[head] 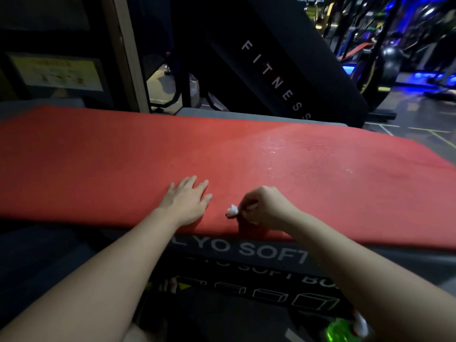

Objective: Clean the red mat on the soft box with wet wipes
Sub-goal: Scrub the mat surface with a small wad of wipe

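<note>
Head view counts out simply: one red mat (123, 156), one soft box (246, 250) under it, one wet wipe (232, 211), and my two hands. The mat lies flat across the top of the box, and its left and right ends run out of frame. My left hand (188, 201) lies palm down on the mat near its front edge, with the fingers straight and slightly spread. My right hand (264, 208) is just beside it, fingers curled in and pinching the wipe, a small white wad that sits at the mat's near edge. One shiny wet patch (276, 146) shows on the mat farther back and to the right.

On the box's front I read "YO SOFT", though my forearms cut off the rest of the lettering. Below it are four small box outlines (254, 291). Something bright green (338, 334) at the bottom right is too blurred to name. One dark slanted pad (283, 70) behind the mat carries the word FITNESS.
</note>
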A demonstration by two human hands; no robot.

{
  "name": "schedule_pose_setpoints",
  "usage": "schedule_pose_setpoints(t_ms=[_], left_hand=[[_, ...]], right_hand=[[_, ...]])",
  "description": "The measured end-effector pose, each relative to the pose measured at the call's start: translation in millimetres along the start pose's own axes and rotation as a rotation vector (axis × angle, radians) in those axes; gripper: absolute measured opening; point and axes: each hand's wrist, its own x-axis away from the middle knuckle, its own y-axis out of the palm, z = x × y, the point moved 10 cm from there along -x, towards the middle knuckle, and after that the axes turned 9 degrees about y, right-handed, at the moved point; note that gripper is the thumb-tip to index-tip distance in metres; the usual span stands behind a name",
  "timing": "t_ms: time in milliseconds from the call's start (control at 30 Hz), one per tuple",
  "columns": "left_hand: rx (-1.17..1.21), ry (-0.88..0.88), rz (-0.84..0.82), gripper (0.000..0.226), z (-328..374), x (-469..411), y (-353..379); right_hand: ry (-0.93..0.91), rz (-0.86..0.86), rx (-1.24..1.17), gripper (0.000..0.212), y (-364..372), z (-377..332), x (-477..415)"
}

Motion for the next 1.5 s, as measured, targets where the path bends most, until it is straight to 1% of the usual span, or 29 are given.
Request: schedule_pose_setpoints(t_ms=[133, 200, 267, 400, 433, 467, 500, 567, 600, 633, 667, 800, 833, 867, 900, 1000, 1033, 1067, 1133, 1200, 1267, 1333, 1400, 1433, 1500], left_hand=[[0.019, 0.004, -0.057, 0.062, 7.6, 8.0, 3.2], [0.024, -0.002, -0.077, 0.063, 8.8, 10.3, 3.6], [0.034, -0.01, -0.091, 0.064, 10.4, 11.1, 3.2], [0.054, -0.017, -0.093, 0.063, 13.4, 7.3, 0.2], [0.057, -0.019, -0.091, 0.063, 13.5, 6.2, -0.3], [0.061, -0.023, -0.087, 0.063, 13.1, 5.0, -0.6], [0.068, -0.03, -0.082, 0.062, 12.1, 4.2, -1.3], [0.083, -0.041, -0.075, 0.061, 10.2, 1.8, -1.7], [0.077, -0.04, -0.074, 0.061, 9.2, -0.1, -1.7], [0.063, -0.033, -0.074, 0.061, 8.3, -2.3, -1.7], [0.047, -0.025, -0.076, 0.061, 7.4, -5.0, -1.4], [0.01, -0.002, -0.075, 0.061, 2.6, -18.7, -0.6], [0.006, 0.002, -0.071, 0.061, 2.0, -22.5, -0.9], [0.004, 0.007, -0.064, 0.061, 1.8, -27.1, -1.5], [0.001, 0.014, -0.054, 0.06, 2.3, -31.6, -3.0], [-0.004, 0.042, -0.019, 0.059, 7.5, -47.4, -7.1], [-0.008, 0.051, -0.002, 0.058, 8.8, -53.9, -9.3], [-0.014, 0.06, 0.018, 0.057, 9.7, -60.7, -11.7], [-0.024, 0.071, 0.051, 0.056, 9.4, -73.9, -15.5], [-0.031, 0.075, 0.073, 0.054, 6.1, -85.8, -16.2], [-0.011, 0.07, 0.091, 0.048, 0.7, -95.9, -15.4], [-0.001, 0.07, 0.119, 0.043, -4.0, -105.8, -15.7], [-0.005, 0.068, 0.151, 0.042, -9.6, -117.4, -17.9], [0.0, 0.06, 0.172, 0.042, -13.8, -123.4, -19.7], [0.015, 0.049, 0.233, 0.043, -21.8, -134.7, -25.2]], right_hand=[[-0.048, -0.198, 0.025, 0.016, 8.1, 4.6, 36.8], [-0.057, -0.209, 0.0, 0.013, 5.4, 9.6, 47.2], [-0.033, -0.118, -0.016, 0.012, -7.0, 18.9, 42.6], [0.07, 0.146, 0.003, 0.017, -28.8, 42.8, 19.8], [0.087, 0.18, -0.014, 0.016, -30.9, 46.1, 16.7], [0.084, 0.17, -0.036, 0.015, -29.1, 46.6, 14.2], [0.061, 0.116, -0.055, 0.014, -24.4, 43.7, 12.1], [0.006, -0.059, -0.056, 0.012, -8.9, 34.0, 13.1], [-0.013, -0.113, -0.045, 0.011, -4.1, 30.1, 13.8], [-0.024, -0.117, -0.041, 0.011, -3.9, 28.6, 11.6], [-0.027, -0.076, -0.045, 0.011, -7.6, 28.9, 6.4], [0.016, 0.21, -0.042, 0.011, -26.9, 40.4, -27.1], [0.02, 0.245, -0.032, 0.011, -30.4, 42.9, -36.3], [0.025, 0.239, -0.032, 0.01, -32.9, 45.3, -44.4], [0.033, 0.186, -0.046, 0.009, -34.1, 47.5, -51.3], [-0.002, -0.132, -0.041, 0.008, -24.5, 46.3, -54.1], [-0.017, -0.199, -0.014, 0.01, -20.3, 45.7, -51.9], [-0.02, -0.214, 0.0, 0.01, -17.8, 47.0, -52.7], [-0.009, -0.118, -0.025, 0.01, -19.8, 50.0, -65.5], [0.001, 0.077, -0.072, 0.01, -27.5, 53.4, -84.7], [0.012, 0.263, -0.034, 0.007, -36.6, 55.7, -103.9], [0.035, 0.335, -0.046, 0.008, -42.9, 61.4, -120.5], [0.046, 0.302, -0.025, 0.007, -49.3, 65.7, -132.2], [0.037, 0.233, 0.002, 0.007, -50.2, 66.2, -135.4], [-0.011, 0.042, 0.009, 0.009, -46.2, 63.1, -133.4]])
